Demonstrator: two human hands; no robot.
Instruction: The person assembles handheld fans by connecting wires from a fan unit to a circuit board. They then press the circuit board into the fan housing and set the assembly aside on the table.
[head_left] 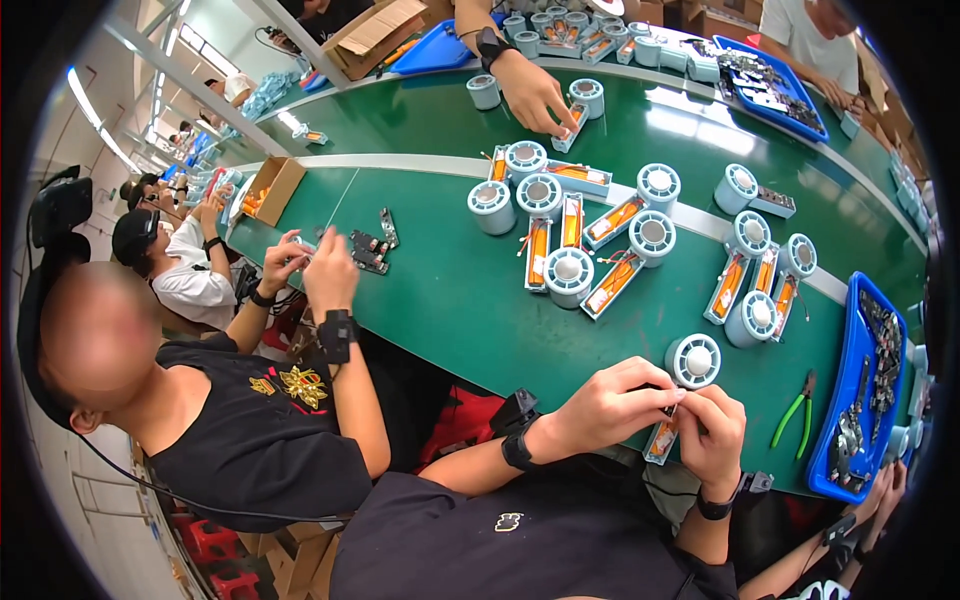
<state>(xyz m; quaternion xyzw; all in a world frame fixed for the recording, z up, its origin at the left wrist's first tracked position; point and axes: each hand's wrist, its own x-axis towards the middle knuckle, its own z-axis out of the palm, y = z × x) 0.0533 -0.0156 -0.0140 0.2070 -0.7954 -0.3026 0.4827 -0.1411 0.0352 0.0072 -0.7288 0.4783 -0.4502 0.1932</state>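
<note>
At the table's near edge, my left hand [622, 402] and my right hand [712, 430] meet fingertip to fingertip over a handheld fan [694, 361]. Its round, pale blue head points away from me. The open handle, with an orange battery [660, 440] inside, shows below my fingers. Both hands are closed in a pinch near the fan's neck. A small dark bit shows between the fingertips, but what they grip is mostly hidden. To the right of my hands lie green-handled cutters [797, 415].
A blue tray [820, 478] of dark circuit parts stands at the right. Several open fans [569, 277] are spread over the green table [430, 290]. A co-worker's hands [328, 270] work at the left near circuit boards [370, 250]; another hand [532, 97] reaches in from across.
</note>
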